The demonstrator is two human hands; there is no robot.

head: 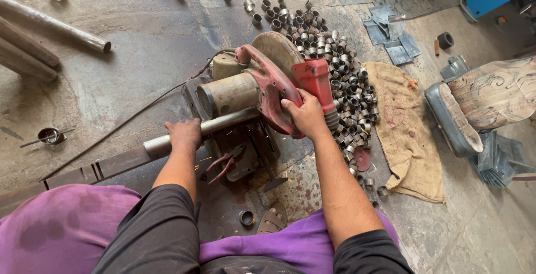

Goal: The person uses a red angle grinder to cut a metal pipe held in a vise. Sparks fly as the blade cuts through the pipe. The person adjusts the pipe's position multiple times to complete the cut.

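The left hand [184, 133] presses down closed over a steel pipe [223, 124]; the right hand [305, 115] grips the red handle of the chop saw [262, 84]. Beyond the right hand lies a heap of cut rings [335, 56], with a sack [405, 123] beside it. Pliers [226, 162] lie between the hands. The pipe is grey, long and round, running under the saw.

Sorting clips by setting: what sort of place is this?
Most likely a metalworking shop floor. The right hand grips a red chop saw, the left hand steadies a steel pipe, and cut pipe rings lie heaped on concrete.
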